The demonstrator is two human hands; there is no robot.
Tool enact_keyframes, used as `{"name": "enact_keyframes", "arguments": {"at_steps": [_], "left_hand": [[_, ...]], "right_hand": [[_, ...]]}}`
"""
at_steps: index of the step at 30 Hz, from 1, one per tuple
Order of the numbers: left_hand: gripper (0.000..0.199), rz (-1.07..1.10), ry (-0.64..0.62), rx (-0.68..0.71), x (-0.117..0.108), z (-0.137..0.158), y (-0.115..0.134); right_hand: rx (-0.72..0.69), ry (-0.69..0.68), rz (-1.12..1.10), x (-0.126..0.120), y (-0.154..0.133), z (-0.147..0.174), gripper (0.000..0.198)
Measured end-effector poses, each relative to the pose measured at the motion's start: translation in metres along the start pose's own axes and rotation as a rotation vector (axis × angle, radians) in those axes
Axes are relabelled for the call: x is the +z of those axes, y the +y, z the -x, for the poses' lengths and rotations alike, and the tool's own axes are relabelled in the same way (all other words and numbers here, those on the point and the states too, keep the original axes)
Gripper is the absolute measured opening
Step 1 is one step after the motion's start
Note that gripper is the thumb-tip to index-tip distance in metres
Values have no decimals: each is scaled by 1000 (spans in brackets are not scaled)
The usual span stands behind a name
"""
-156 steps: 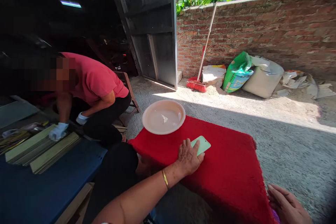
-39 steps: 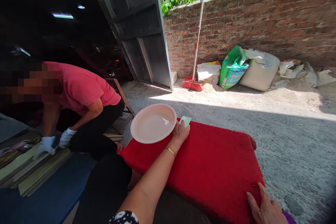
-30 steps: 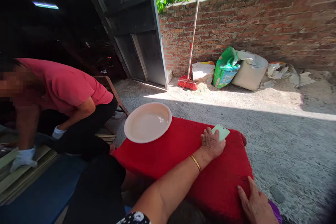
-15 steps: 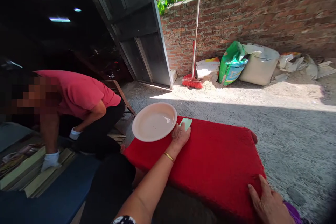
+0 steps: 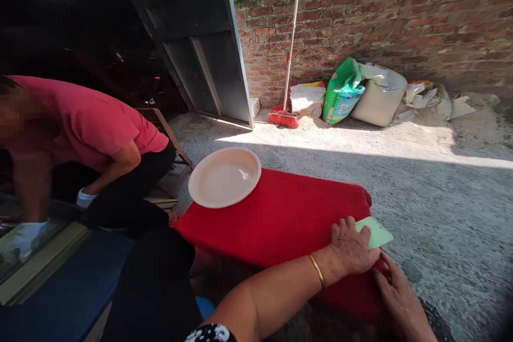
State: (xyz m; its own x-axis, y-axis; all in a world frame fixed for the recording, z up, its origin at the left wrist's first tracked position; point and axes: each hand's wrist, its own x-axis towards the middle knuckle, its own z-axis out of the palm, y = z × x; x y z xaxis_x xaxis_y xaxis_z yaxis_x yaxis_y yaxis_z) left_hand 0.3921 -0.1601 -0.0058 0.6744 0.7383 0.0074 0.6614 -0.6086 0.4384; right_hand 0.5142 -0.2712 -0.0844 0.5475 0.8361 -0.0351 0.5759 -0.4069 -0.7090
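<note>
My left hand, with a gold bangle at the wrist, is closed on a flat, pale green plastic scraper. The scraper lies over the right end of a red cloth, which is spread on a low table or bench. Close beside it, my right hand has its thumb and fingers around the cloth's right edge. A shallow pinkish-white basin sits at the cloth's far left corner. Some clear liquid seems to glint inside it.
At left, a person in a red shirt bends over long flat strips, wearing white gloves. Beyond the concrete floor, a broom, a green sack and a white sack stand by a brick wall. A metal door stands ajar.
My left hand has carried the scraper from beside the basin rightwards to the cloth's right end. My right hand, spread on the cloth before, now grips its edge. The view has shifted slightly.
</note>
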Motion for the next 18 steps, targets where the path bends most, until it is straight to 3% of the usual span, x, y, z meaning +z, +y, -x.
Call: {"name": "enact_keyframes", "arguments": {"at_steps": [3, 8, 11, 14, 16, 18], "left_hand": [[53, -34, -2, -138, -18, 4, -26], [50, -190, 84, -479, -80, 32, -121], [49, -268, 129, -639, -104, 47, -153], [50, -264, 143, -599, -103, 49, -140], [51, -221, 128, -470, -90, 44, -108], [52, -164, 87, -300, -69, 40, -68]], "right_hand": [[51, -39, 3, 0, -4, 1, 80], [56, -59, 65, 5, -15, 6, 87], [67, -48, 58, 8, -15, 6, 84], [55, -22, -1, 8, -12, 4, 80], [99, -4, -84, 5, -10, 3, 75], [234, -9, -222, -1, -10, 3, 75]]}}
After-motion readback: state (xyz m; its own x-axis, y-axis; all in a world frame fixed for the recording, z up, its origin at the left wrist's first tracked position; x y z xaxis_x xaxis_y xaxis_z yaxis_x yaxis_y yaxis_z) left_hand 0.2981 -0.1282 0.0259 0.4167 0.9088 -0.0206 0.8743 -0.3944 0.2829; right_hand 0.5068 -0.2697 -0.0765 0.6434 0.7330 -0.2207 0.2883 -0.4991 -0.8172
